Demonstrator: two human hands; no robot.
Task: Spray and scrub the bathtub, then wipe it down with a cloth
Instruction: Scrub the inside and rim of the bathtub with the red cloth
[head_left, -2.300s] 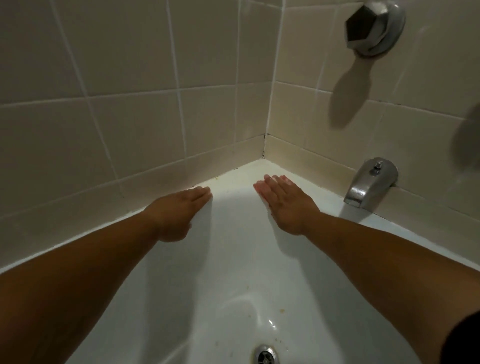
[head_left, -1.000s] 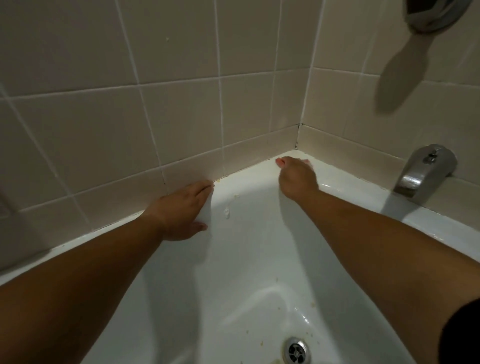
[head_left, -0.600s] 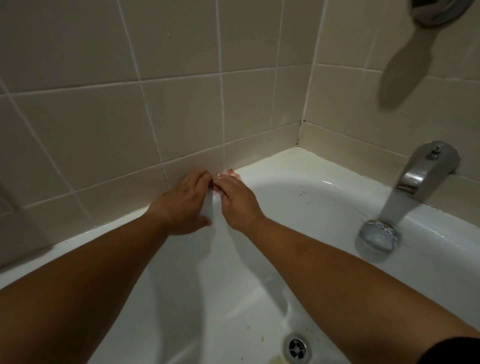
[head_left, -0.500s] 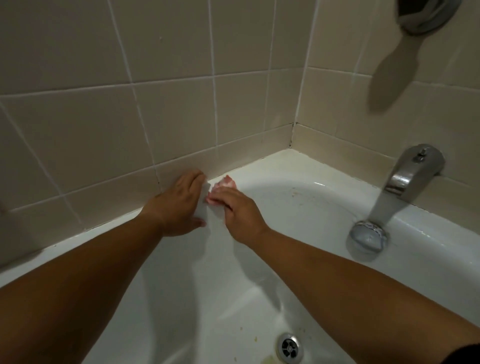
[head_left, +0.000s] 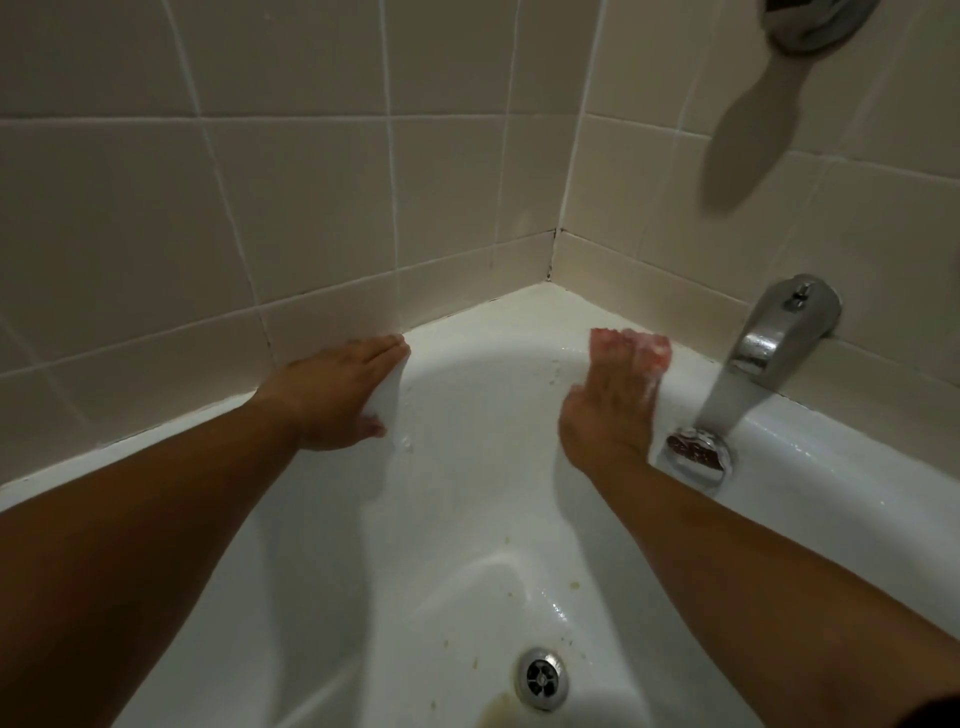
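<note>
Two bare hands reach into the white bathtub (head_left: 467, 530), both at its far corner. Left hand (head_left: 332, 395) lies flat on the back rim where the tub meets the tiled wall (head_left: 311, 208); its fingers are straight and together, released, grasping nothing, and the thumb hangs down over the inner edge. Right hand (head_left: 608, 405) presses flat against the inner wall just below the end rim, fingers (head_left: 631, 348) stretched upward and spread a little. Those fingers look reddish, blurred and flecked with white suds, and I cannot tell whether anything lies under them; they curl round nothing.

Just beside the right hand, water (head_left: 727, 400) pours from the metal spout (head_left: 779, 332) fixed to the end wall, falling in front of the round overflow plate (head_left: 698, 452). Small droplets and suds cling to the tub wall between the hands. Yellowish specks (head_left: 574, 584) dot the wet floor of the tub around the drain (head_left: 541, 677), which sits near the bottom edge of the view. A chrome valve handle (head_left: 815, 21) shows at the top right, casting a long shadow on the tiles.
</note>
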